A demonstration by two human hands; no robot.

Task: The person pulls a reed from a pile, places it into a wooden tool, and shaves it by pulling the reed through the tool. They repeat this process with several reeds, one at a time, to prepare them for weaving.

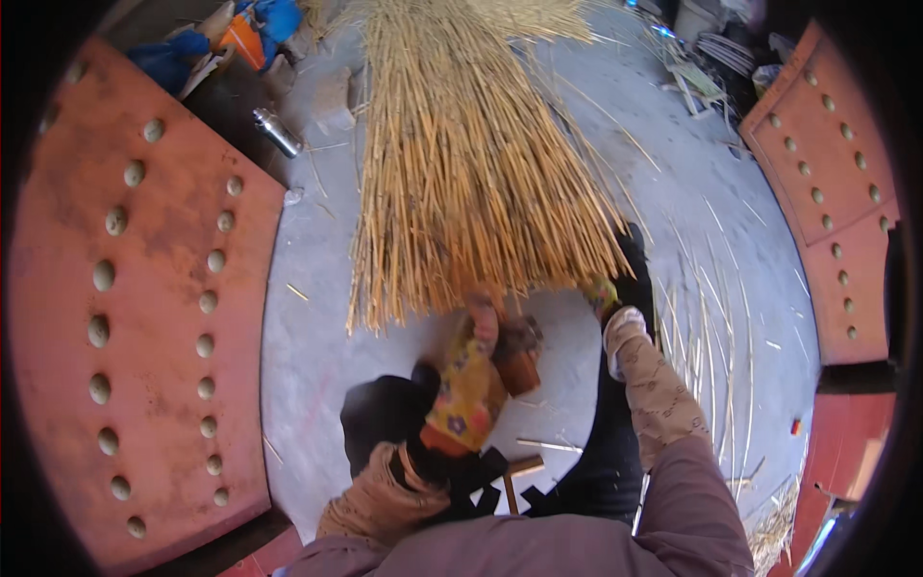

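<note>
Left hand (484, 322) closed on a brown tool (519, 361) at the near cut ends of the straw bundle (461, 163). Right hand (601, 291) tucked under the bundle's right edge, grip impossible to tell. Ends mostly evened, by the look; loose stalks (716, 317) scattered right, ungathered.

Outdoor work yard: concrete ground (317, 317), studded red gates (144, 317), piled reeds (461, 154).

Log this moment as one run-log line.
left hand: at straw bundle cut ends | right hand: under bundle edge, grip hidden | floor: loose straws

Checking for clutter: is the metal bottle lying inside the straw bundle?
No, the metal bottle lies apart on the floor, left of the straw bundle.
</note>
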